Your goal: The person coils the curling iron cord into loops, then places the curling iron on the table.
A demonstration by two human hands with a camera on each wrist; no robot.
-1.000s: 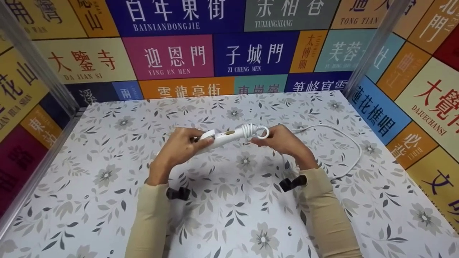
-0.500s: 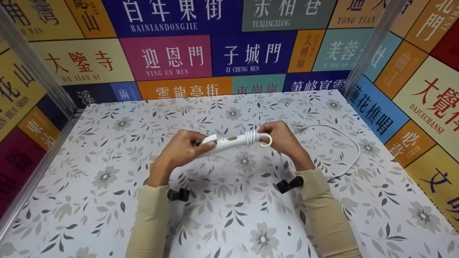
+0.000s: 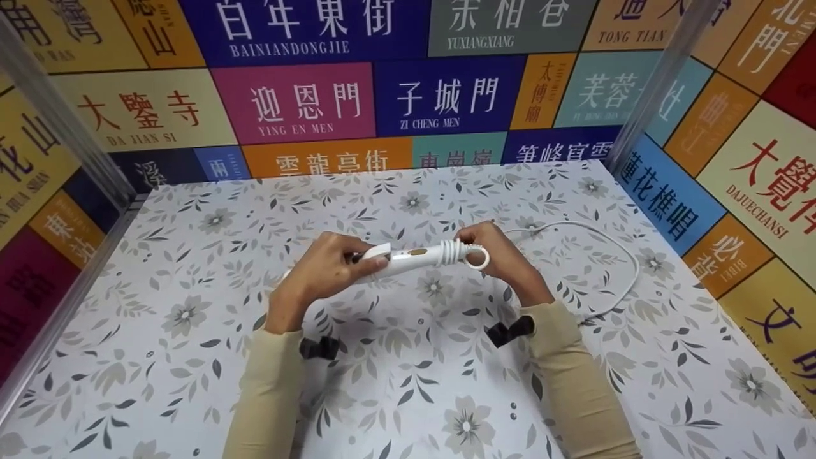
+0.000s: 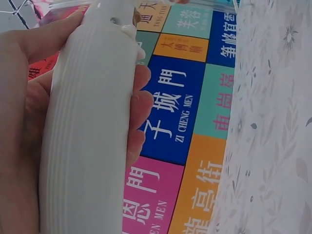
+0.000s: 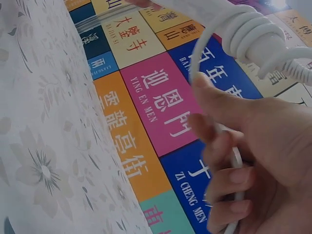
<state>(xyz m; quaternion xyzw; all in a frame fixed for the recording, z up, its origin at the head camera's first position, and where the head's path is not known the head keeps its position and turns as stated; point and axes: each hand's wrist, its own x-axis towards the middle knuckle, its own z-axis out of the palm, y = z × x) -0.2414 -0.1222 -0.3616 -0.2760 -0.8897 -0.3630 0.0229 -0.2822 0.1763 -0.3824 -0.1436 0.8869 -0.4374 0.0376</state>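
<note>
Head view is showing the right hand [image 3: 500, 254] working at the far side of the right end of a slim, white plastic, rod-shaped appliance [image 3: 430, 256] with a gold-coloured oval mark; a second ago its fingertips were reaching to the near side, and the appliance is now lying a little nearer and more level. Several turns of thin white cord [image 3: 451, 251] are already circling that end, so the hand seems to be passing cord around it; whether it is winding on or off, one cannot tell. The left hand [image 3: 326, 266] is closing firmly around the appliance's left part, fingers wrapping its body, and is holding it above the middle of the white, floral-patterned counter [image 3: 382, 395]. In the right wrist view, the right hand is pinching the cord between thumb and forefinger, its other fingers curling over it. Slack cord is trailing across the counter's right side.
</note>
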